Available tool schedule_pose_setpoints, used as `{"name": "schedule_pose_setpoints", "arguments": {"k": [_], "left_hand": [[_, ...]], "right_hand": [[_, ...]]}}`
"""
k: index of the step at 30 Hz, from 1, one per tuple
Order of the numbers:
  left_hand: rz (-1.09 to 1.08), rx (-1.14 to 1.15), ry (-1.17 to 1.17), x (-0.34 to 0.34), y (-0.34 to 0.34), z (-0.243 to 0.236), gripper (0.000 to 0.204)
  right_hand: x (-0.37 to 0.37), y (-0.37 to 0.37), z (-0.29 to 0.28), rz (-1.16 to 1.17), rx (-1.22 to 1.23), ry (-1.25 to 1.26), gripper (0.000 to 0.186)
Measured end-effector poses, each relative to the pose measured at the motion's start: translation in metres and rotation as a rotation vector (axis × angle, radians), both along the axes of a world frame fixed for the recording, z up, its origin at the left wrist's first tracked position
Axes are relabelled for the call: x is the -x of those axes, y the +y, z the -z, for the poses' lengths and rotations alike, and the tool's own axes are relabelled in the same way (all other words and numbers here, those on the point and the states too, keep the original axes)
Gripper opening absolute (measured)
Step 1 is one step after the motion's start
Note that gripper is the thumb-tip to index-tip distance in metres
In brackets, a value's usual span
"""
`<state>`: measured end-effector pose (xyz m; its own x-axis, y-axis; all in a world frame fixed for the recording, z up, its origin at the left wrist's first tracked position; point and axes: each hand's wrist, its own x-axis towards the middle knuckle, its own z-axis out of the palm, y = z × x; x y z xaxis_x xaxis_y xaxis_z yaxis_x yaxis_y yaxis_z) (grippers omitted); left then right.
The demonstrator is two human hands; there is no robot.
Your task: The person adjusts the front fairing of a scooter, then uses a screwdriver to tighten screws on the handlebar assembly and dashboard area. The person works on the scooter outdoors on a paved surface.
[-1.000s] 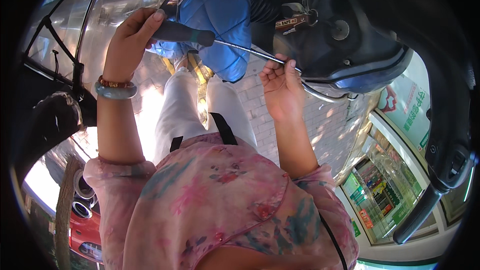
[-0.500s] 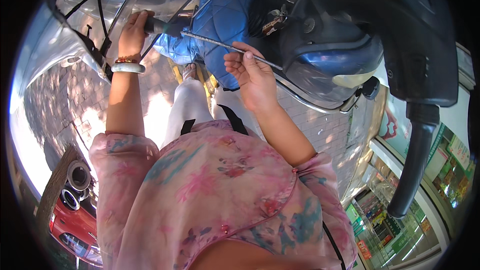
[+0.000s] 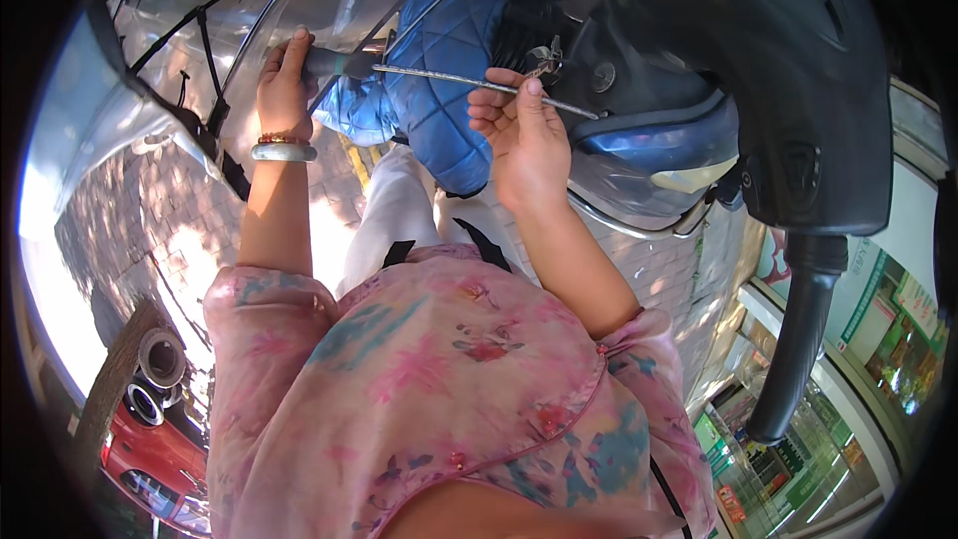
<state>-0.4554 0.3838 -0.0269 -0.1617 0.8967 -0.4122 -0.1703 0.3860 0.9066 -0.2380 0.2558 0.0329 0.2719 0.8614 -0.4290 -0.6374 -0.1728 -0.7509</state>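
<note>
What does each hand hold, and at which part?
The left hand grips the dark handlebar grip of the scooter. The right hand pinches the thin silver metal lever near its middle, between thumb and fingers.

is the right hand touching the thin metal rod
Touching. The head view shows the right hand pinching the thin metal rod between thumb and fingertips, with no gap.
</note>
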Motion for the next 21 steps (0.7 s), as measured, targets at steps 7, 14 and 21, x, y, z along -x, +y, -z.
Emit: {"name": "schedule_pose_setpoints", "arguments": {"k": [7,14,21], "left_hand": [[-0.004,-0.055,0.033,-0.039,0.040,0.001,0.021],[0.049,-0.055,-0.037,-0.037,0.057,0.007,0.015],[0.102,-0.052,-0.040,-0.036,0.061,0.013,0.016]], "right_hand": [[-0.007,0.010,0.003,0.174,0.041,0.119,0.036],[-0.006,0.017,0.004,0.215,0.085,0.140,0.037],[-0.008,0.018,0.004,0.231,0.101,0.132,0.036]]}}
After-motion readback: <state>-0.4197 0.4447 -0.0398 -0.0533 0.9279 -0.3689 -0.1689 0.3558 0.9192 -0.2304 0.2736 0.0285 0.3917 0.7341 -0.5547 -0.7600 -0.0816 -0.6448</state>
